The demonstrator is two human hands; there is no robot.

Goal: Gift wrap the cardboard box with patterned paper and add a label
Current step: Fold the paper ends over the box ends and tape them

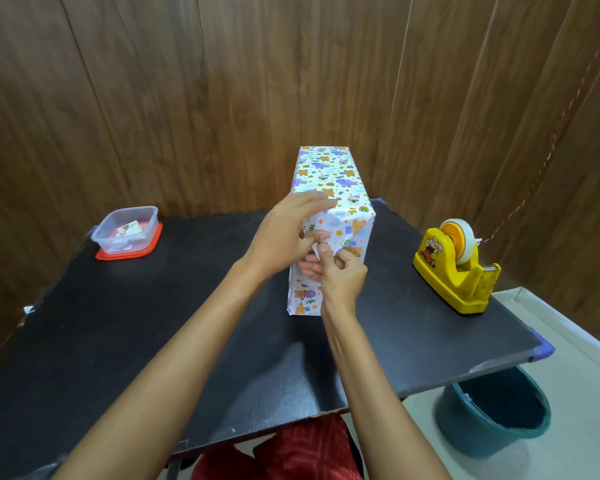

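Centre of frame, on black tabletop (153, 323) | wrapped box (326, 171) rests | left hand (281, 237) presses its near face, fingers straight | right hand (342, 275) pinches paper flap (316, 252)

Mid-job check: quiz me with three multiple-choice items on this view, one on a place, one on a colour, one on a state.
1. Where is the tape dispenser relative to the wrapped box? A) to its right B) to its left C) on top of it
2. What colour is the lid under the clear container? A) green B) red C) yellow
3. What is the right hand doing? A) hanging open, away from the box B) gripping the dispenser C) pinching the patterned paper at the box's near face
Answers: 1 A, it stands right of the box; 2 B, a red rim shows beneath the container; 3 C, thumb and finger close on a paper flap.
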